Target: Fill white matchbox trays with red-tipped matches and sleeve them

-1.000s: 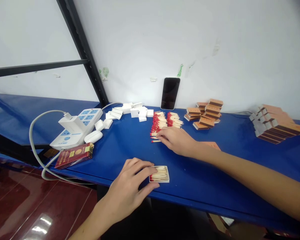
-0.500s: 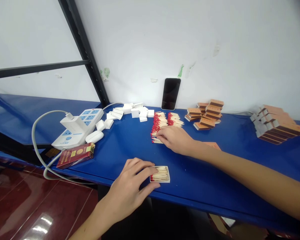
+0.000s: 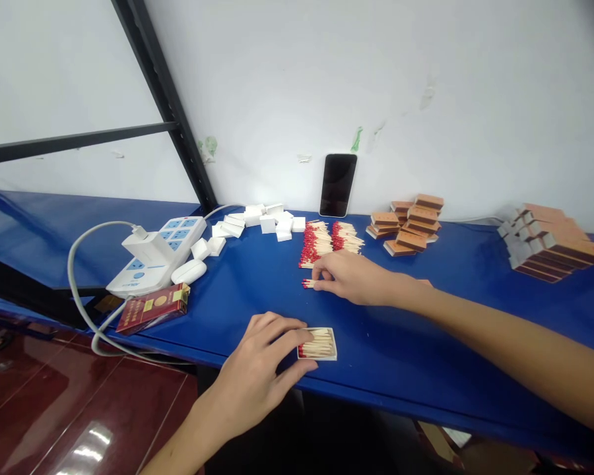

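My left hand (image 3: pixel 262 359) grips a white matchbox tray (image 3: pixel 335 346) near the front edge of the table, thumb and fingers on its near and far sides. Matches (image 3: pixel 319 343) with red heads lie inside the tray, heads to the left under my fingers. Farther back, my right hand (image 3: pixel 349 277) pinches a few matches (image 3: pixel 307 284), their red heads sticking out to the left of the fingertips. Just beyond are two piles of loose red-headed matches, a left pile (image 3: pixel 317 241) and a right pile (image 3: pixel 345 236).
Several white trays (image 3: pixel 252 218) lie back left. Matchboxes (image 3: pixel 408 227) are heaped back right, with a larger stack (image 3: pixel 554 244) farther right. A phone (image 3: pixel 338 185) leans on the wall. A power strip (image 3: pixel 153 257), cable (image 3: pixel 74 270) and red packet (image 3: pixel 153 307) occupy the left.
My right hand has drawn a few matches off the near end of the left pile, slightly toward me. My left hand and the tray have stayed in place.
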`<control>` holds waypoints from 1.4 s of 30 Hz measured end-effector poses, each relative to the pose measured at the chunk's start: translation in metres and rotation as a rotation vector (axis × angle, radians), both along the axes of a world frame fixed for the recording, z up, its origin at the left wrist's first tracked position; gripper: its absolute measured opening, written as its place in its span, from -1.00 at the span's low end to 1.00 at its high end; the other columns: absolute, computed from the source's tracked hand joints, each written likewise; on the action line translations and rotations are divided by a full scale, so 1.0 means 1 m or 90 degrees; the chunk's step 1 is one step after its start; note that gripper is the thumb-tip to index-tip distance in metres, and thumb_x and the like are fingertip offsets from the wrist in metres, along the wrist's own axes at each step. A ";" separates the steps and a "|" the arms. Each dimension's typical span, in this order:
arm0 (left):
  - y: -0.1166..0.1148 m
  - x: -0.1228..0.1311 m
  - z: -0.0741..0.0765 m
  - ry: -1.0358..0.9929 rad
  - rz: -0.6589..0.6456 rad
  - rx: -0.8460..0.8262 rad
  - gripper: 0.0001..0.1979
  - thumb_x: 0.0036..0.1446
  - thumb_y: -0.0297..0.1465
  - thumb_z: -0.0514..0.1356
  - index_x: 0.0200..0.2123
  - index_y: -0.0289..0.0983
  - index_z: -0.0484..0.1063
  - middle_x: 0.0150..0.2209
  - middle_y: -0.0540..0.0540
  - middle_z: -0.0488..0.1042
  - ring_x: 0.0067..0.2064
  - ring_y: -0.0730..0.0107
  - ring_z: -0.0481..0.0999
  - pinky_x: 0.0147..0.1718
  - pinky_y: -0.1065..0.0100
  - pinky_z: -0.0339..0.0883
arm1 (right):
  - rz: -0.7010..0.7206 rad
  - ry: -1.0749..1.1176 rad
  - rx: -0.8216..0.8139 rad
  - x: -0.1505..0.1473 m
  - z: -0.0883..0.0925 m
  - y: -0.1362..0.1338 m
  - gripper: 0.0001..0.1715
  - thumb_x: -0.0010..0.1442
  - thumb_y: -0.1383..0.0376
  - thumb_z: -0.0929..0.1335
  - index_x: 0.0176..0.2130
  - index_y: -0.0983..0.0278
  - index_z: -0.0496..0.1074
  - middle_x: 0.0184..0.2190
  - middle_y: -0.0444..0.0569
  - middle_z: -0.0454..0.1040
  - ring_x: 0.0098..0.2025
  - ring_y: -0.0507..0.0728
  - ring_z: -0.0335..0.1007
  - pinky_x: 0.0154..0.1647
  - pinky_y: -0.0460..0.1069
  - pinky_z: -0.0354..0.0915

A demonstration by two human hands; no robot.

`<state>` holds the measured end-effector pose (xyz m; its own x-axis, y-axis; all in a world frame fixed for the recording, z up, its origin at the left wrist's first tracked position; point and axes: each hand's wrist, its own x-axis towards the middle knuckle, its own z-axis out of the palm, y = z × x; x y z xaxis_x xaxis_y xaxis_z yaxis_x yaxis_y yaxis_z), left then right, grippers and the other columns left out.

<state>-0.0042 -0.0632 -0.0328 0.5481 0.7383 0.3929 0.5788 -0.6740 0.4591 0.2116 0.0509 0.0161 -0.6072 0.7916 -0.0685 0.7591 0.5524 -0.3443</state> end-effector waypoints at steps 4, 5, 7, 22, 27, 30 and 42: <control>0.000 0.001 0.001 -0.001 0.000 -0.008 -0.77 0.29 -0.33 0.23 0.00 -0.18 0.41 0.00 -0.07 0.51 -0.04 0.26 0.43 -0.01 0.19 0.23 | 0.022 -0.043 -0.154 0.009 0.018 -0.006 -0.80 0.26 0.18 0.35 -0.24 0.28 0.45 -0.41 -0.09 0.47 -0.42 0.05 0.29 -0.43 -0.07 0.14; 0.000 0.001 0.000 0.002 0.002 -0.009 -0.77 0.29 -0.33 0.23 0.00 -0.17 0.41 0.00 -0.07 0.50 -0.03 0.26 0.43 -0.01 0.19 0.22 | 0.029 -0.059 -0.186 0.013 0.023 -0.008 -0.79 0.26 0.17 0.34 -0.25 0.27 0.43 -0.43 -0.10 0.45 -0.44 0.05 0.28 -0.45 -0.07 0.14; 0.000 0.000 0.000 0.008 0.004 -0.011 -0.77 0.29 -0.33 0.23 0.01 -0.16 0.40 0.02 -0.07 0.50 -0.03 0.25 0.43 0.00 0.18 0.21 | 0.036 -0.096 -0.229 0.021 0.031 -0.012 -0.79 0.26 0.16 0.33 -0.29 0.26 0.41 -0.47 -0.11 0.42 -0.45 0.05 0.26 -0.47 -0.07 0.13; 0.000 0.000 0.000 0.009 0.002 0.001 -0.78 0.29 -0.34 0.23 -0.01 -0.17 0.42 0.01 -0.08 0.50 -0.02 0.24 0.43 0.00 0.18 0.24 | 0.050 -0.085 -0.204 0.042 0.029 -0.026 -0.77 0.24 0.16 0.33 -0.36 0.25 0.42 -0.44 -0.08 0.50 -0.43 0.07 0.35 -0.41 -0.06 0.21; 0.000 -0.001 0.000 0.008 0.004 -0.005 -0.77 0.29 -0.32 0.23 0.00 -0.16 0.41 0.01 -0.07 0.51 -0.01 0.24 0.43 0.02 0.18 0.24 | 0.010 -0.052 -0.214 0.048 0.024 -0.032 -0.77 0.24 0.14 0.34 -0.30 0.24 0.49 -0.39 -0.08 0.55 -0.40 0.08 0.42 -0.45 -0.07 0.23; -0.001 0.000 0.000 -0.001 0.015 -0.017 -0.68 0.29 -0.31 0.23 0.09 -0.13 0.34 0.01 -0.06 0.51 -0.01 0.24 0.43 0.03 0.18 0.25 | -0.001 -0.065 -0.147 0.048 0.018 -0.041 -0.71 0.29 0.14 0.29 -0.32 0.23 0.49 -0.36 -0.05 0.55 -0.38 0.09 0.43 -0.45 -0.05 0.20; -0.002 0.000 -0.004 -0.012 0.080 -0.057 -0.49 0.26 -0.25 0.25 0.23 -0.09 0.20 0.01 -0.10 0.47 0.00 0.20 0.40 -0.01 0.16 0.32 | 0.147 0.072 -0.038 0.012 0.015 -0.071 -0.84 0.30 0.34 0.27 -0.33 0.26 0.40 -0.35 -0.07 0.47 -0.30 0.09 0.37 -0.29 -0.02 0.23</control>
